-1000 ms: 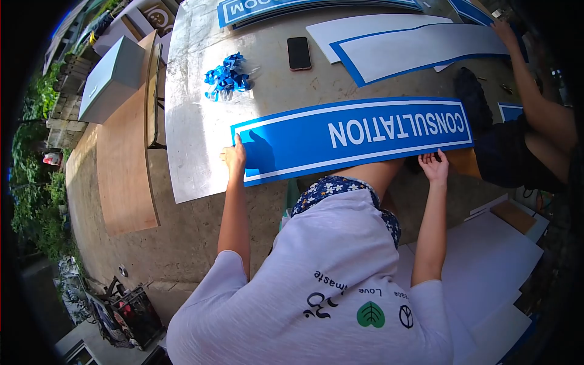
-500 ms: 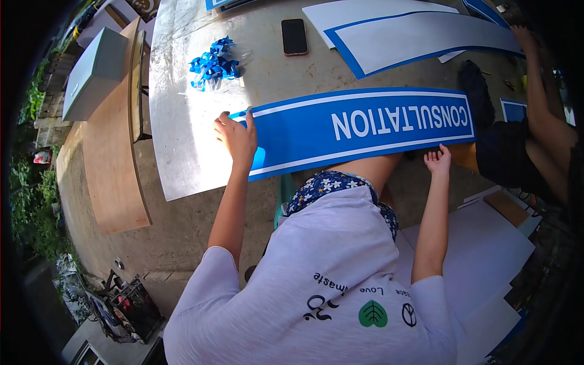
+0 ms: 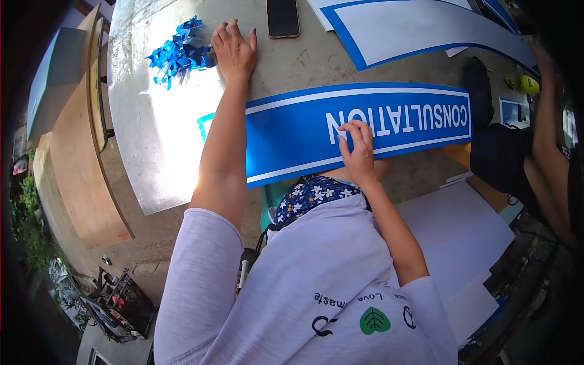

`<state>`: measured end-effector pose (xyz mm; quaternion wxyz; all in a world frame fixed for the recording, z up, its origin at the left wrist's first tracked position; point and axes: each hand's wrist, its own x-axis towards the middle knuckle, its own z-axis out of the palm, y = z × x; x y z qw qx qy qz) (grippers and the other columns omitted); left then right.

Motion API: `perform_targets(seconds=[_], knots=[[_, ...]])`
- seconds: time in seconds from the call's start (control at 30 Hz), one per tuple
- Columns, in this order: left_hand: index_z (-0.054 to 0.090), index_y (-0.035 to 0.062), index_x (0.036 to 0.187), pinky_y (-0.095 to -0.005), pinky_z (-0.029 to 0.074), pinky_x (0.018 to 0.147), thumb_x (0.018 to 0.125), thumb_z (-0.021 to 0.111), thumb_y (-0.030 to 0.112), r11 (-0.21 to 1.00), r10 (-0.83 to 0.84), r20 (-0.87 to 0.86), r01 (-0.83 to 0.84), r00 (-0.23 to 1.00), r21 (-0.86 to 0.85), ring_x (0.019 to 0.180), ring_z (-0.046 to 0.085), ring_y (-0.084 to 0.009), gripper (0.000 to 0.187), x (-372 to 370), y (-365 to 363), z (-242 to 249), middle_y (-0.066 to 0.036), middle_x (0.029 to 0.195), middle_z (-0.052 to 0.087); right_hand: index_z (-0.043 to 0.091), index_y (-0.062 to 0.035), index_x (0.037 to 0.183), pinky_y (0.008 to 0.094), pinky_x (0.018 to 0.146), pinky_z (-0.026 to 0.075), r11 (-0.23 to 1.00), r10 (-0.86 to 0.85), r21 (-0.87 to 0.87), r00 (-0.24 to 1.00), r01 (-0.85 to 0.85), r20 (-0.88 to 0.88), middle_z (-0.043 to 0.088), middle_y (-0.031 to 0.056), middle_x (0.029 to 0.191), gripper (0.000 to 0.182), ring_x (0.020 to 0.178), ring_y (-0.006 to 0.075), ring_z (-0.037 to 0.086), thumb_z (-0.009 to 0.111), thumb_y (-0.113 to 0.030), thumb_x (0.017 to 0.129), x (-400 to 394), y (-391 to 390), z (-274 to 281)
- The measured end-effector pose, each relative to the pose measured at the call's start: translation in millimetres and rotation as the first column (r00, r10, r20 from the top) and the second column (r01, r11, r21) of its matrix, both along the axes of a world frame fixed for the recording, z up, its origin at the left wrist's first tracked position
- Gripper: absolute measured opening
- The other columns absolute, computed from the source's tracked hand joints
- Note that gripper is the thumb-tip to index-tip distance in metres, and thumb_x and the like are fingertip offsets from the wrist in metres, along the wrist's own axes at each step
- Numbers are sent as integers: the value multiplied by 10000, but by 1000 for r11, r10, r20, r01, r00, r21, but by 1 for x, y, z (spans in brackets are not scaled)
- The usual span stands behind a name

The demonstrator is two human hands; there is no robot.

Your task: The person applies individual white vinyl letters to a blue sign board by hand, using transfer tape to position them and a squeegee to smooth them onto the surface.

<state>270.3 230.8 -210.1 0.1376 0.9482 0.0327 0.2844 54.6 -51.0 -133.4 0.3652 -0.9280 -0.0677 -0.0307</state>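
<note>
A long blue sign (image 3: 292, 134) with a white border and the word CONSULTATION, upside down from here, lies across the near side of the table. My left hand (image 3: 236, 53) reaches past its upper left edge, fingers apart and holding nothing, close beside a heap of blue scraps (image 3: 179, 55). That forearm covers part of the sign's left end. Over the letters near the sign's middle hovers my right hand (image 3: 360, 157), its fingers loosely bent and thumb apart, with nothing visible in them. A black-screened phone (image 3: 283, 18) rests on the table right of my left hand.
White panels with blue edging (image 3: 420, 30) lie at the back right. Another person's arm (image 3: 550, 140) is at the right edge beside a dark cloth item. Brown boards (image 3: 82, 164) stand left of the metal table (image 3: 158, 140), and white sheets (image 3: 456, 231) are low on the right.
My left hand let go of the sign's left end and moved up toward the blue scraps. My right hand left the lower right edge and moved left over the lettering.
</note>
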Motion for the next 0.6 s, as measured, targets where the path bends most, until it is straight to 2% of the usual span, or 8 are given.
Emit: perform_targets(seconds=[0.07, 0.17, 0.2, 0.23, 0.3, 0.5, 0.6], knots=[[425, 59, 1286, -460, 285, 1066, 891, 571, 382, 1000, 2, -16, -2, 1000, -21, 1232, 375, -357, 531, 1, 0, 0, -201, 1280, 438, 615, -33, 1008, 385, 889, 452, 998, 59, 9, 998, -59, -36, 538, 125, 1064, 170, 1032, 299, 536, 644, -29, 841, 10, 15, -5], [437, 58, 1290, -459, 268, 1077, 891, 551, 401, 1000, 11, -19, -11, 1000, -23, 1238, 381, -350, 539, 4, 2, -2, -196, 1289, 449, 630, -21, 968, 371, 771, 493, 994, 87, 59, 993, -92, 81, 547, 118, 1002, 172, 910, 286, 575, 695, -25, 809, 21, 33, -18], [453, 53, 1283, -455, 270, 1076, 889, 545, 401, 1000, 10, -8, -10, 1000, -4, 1239, 387, -346, 534, 2, 1, -2, -191, 1290, 461, 630, -21, 968, 371, 771, 493, 993, 96, 57, 994, -99, 58, 547, 118, 1002, 172, 910, 286, 575, 695, -25, 809, 23, 37, -21], [453, 53, 1283, -455, 270, 1076, 889, 545, 401, 1000, 16, -33, -17, 999, -8, 1239, 387, -346, 534, -2, -2, 6, -191, 1290, 461, 630, -17, 965, 359, 742, 499, 995, 69, 70, 997, -72, 47, 548, 116, 992, 166, 884, 281, 582, 697, -24, 813, 24, 41, -22], [377, 31, 1370, -484, 289, 1073, 910, 552, 315, 995, 61, -187, -75, 980, -66, 1246, 394, -381, 568, -7, -11, 28, -208, 1351, 441, 633, -13, 958, 324, 668, 505, 996, 32, 80, 997, -38, 71, 552, 108, 969, 149, 819, 258, 590, 700, -29, 825, 26, 45, -32], [385, 8, 1343, -483, 282, 1078, 917, 543, 295, 997, 56, -154, -63, 986, -36, 1252, 377, -381, 538, -8, -14, 29, -227, 1322, 440, 652, -22, 923, 316, 631, 496, 999, 55, -8, 987, -54, 152, 567, 86, 936, 152, 771, 229, 580, 732, -24, 794, 25, 44, -39], [381, -1, 1339, -483, 282, 1079, 912, 550, 286, 996, 45, -197, -60, 979, -68, 1253, 372, -384, 541, -9, -16, 34, -229, 1308, 435, 672, -25, 908, 310, 621, 491, 996, 76, -61, 978, -65, 195, 578, 73, 914, 165, 754, 219, 573, 752, -15, 764, 25, 43, -38]])
